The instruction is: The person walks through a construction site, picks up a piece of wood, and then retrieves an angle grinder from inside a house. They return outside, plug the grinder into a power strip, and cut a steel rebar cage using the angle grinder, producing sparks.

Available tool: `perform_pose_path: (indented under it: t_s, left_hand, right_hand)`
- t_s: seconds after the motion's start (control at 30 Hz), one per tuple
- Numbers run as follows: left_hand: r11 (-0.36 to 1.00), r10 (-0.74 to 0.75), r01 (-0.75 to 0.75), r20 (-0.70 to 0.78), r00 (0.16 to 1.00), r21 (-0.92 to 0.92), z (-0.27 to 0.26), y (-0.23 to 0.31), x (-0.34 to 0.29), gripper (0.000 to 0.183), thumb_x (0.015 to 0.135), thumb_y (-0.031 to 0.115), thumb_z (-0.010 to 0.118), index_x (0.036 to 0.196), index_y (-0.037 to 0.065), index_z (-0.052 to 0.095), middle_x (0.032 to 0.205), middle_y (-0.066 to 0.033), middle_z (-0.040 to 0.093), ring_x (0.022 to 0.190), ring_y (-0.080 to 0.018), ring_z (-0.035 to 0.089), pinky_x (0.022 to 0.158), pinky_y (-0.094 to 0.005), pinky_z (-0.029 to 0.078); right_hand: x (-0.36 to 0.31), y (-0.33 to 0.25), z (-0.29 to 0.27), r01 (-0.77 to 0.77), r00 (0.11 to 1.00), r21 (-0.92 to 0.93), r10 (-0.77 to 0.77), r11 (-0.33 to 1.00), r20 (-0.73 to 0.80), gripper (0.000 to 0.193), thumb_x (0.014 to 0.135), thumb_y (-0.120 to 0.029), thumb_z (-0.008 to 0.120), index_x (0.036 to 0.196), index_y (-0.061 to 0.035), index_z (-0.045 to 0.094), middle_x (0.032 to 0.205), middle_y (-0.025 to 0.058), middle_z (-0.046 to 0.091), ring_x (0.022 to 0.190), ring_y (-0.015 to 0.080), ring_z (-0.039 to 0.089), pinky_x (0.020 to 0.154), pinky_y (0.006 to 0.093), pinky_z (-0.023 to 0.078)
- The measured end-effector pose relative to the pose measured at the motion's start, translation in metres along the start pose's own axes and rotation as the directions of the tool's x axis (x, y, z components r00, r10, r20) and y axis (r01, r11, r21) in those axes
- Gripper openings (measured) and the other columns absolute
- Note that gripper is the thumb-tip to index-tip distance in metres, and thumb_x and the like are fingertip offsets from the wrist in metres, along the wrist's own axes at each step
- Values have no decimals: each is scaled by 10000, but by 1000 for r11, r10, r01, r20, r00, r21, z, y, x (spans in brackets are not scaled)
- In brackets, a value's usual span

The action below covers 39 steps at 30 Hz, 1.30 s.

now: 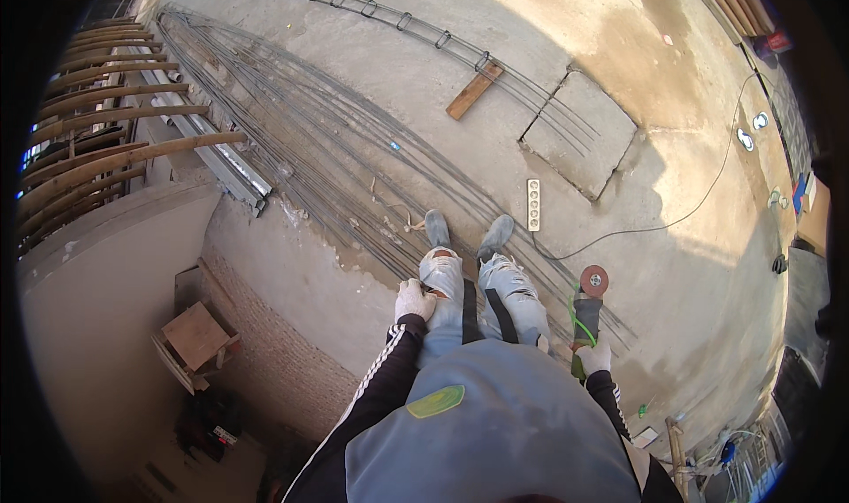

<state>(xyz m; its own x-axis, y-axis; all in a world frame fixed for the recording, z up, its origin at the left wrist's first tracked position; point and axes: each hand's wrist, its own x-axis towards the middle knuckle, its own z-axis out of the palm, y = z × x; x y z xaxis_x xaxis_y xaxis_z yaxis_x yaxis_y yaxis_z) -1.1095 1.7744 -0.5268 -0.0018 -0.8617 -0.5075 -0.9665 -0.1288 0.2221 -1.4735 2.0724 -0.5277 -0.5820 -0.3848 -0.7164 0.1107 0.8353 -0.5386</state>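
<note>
Nearby, rods [433,169] stretch below the grinder [585,316].

Worn on a person's head, the left of two side-by-side wide fisheye cameras looked steeply down, upright and unmirrored. The wearer's torso [495,428] filled the lower middle, nearest the lens, with the left hand [414,301] and the right hand [595,358] farther off, one to either side. The boots [437,229] stood near the centre, deeper down. Concrete floor [504,17] spread beyond toward the upper edge, and straight edges curved near the dark, rounded rim.
</note>
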Motion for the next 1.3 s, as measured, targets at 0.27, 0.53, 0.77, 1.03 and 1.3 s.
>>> perform_pose_path:
  t_s: [0.27,0.53,0.77,1.03,1.3]
  left_hand:
    - [968,185,-195,-76,980,-158,-62,21,69,305,814,213,639,1058,32,668,1129,-223,637,1104,-407,619,973,-468,505]
    - [853,522,-519,122,845,-52,-180,96,222,363,806,207,647,1135,55,661,1165,-202,637,1150,-387,610,989,-466,504]
    - [747,594,-654,323,737,117,-247,127,294,442,800,258,694,1181,44,628,1220,-197,595,1161,-397,586,985,-490,506]
    - [608,577,-705,407,708,366,-166,138,347,384,781,264,708,1083,40,629,1141,-196,614,1102,-408,590,951,-516,476]
    - [479,618,-808,522,587,342,-85,111,388,440,839,260,692,1223,53,639,1200,-199,629,1179,-423,572,1029,-587,411]
  right_hand:
    - [6,3,23,-60,998,75,61,995,-22,439,665,-90,794,1051,-4,602,930,151,693,859,290,677,789,395,526]
    - [-30,-42,125,-178,950,458,273,871,-149,402,703,-35,667,1099,8,617,902,143,710,782,246,696,760,373,561]
    - [-51,-122,185,-404,897,233,434,884,-89,430,673,-188,743,1055,-23,632,961,179,728,909,326,724,843,416,553]
    - [107,-168,261,-384,922,-11,384,923,48,557,677,-321,801,1119,-37,616,1034,257,718,1016,442,691,894,480,536]
    - [385,-199,352,-283,949,-163,300,945,95,638,725,-377,749,1224,-5,608,1135,283,706,1100,435,675,956,487,529]
